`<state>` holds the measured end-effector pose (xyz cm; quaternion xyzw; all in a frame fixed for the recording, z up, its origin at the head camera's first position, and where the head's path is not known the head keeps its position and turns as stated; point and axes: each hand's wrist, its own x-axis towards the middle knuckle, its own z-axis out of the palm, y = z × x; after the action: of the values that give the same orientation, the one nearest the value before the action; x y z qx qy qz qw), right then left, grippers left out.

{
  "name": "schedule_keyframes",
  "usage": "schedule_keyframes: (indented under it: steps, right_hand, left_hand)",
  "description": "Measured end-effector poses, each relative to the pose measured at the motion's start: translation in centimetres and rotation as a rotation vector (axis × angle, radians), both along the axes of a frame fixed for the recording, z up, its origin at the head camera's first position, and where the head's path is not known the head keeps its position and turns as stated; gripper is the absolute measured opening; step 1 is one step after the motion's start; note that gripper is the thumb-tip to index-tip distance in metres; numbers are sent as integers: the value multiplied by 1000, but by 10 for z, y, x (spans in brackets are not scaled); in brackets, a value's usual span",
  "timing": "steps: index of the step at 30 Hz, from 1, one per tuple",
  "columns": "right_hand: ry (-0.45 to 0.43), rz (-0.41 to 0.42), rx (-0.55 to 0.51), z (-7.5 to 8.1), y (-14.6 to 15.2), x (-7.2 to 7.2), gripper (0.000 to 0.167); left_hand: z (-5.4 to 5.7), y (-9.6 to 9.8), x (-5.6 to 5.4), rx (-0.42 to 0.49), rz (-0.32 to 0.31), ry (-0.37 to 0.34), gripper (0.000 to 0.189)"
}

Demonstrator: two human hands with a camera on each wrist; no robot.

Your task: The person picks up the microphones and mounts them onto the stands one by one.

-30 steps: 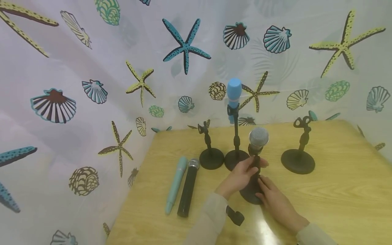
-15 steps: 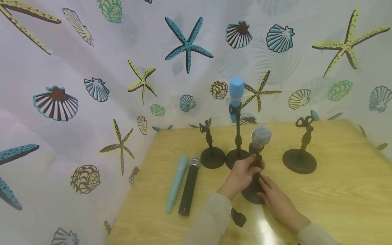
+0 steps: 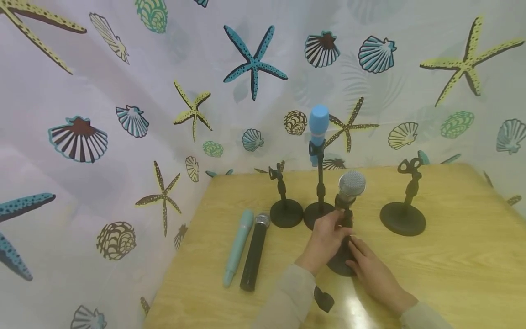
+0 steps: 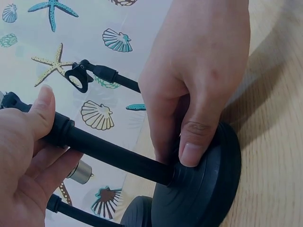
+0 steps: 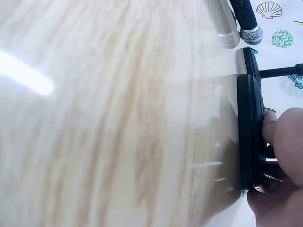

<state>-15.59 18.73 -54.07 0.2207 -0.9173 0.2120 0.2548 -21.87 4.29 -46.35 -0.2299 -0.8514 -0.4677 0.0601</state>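
Note:
A microphone with a silver mesh head (image 3: 352, 183) sits in the clip of a black desk stand (image 3: 340, 265), upright on the wooden table. My left hand (image 3: 326, 240) holds the pole just under the clip. In the left wrist view its thumb and fingers wrap the collar at the top of the pole (image 4: 113, 153). Down at the round base (image 5: 250, 132), my right hand (image 3: 376, 276) grips the stand, thumb and fingers around the pole's foot. The microphone's lower body is largely hidden behind the left hand and the clip.
Left of the hands lie a teal microphone (image 3: 238, 249) and a black one (image 3: 255, 256). Behind stand a vacant stand (image 3: 286, 212) and a taller one with a blue microphone (image 3: 318, 123). Another vacant stand (image 3: 403, 218) is at right. A shell-print curtain (image 3: 255, 68) borders the table.
My left hand has turned slightly around the pole, and its fingertips no longer stick out on the far side. The right hand stays at the base. The camera view has shifted a little.

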Motion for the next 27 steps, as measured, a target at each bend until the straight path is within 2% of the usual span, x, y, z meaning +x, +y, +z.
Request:
schedule_keyframes:
  steps: [4, 9, 13, 16, 18, 23, 25, 27]
  right_hand:
    - [1, -4, 4, -1, -1, 1, 50]
    - [9, 1, 3, -2, 0, 0, 52]
    - [9, 12, 3, -2, -1, 1, 52]
    - [24, 14, -2, -3, -2, 2, 53]
    - [40, 16, -5, -5, -2, 2, 53]
    - [63, 26, -16, -8, 0, -1, 55]
    - [65, 24, -17, -8, 0, -2, 54]
    - [62, 22, -18, -8, 0, -2, 54]
  left_hand:
    - [0, 2, 2, -14, 46, 25, 25]
    - [-1, 5, 3, -91, 82, 92, 38]
    - [-2, 5, 4, -121, 93, 116, 41]
    - [-3, 3, 6, -112, 44, 84, 35]
    - [-5, 0, 7, -104, -13, 68, 27]
    - [-11, -6, 6, 45, -183, 28, 30]
    - [-12, -7, 6, 100, -214, 27, 32]
    - [-12, -8, 5, 108, -200, 39, 31]
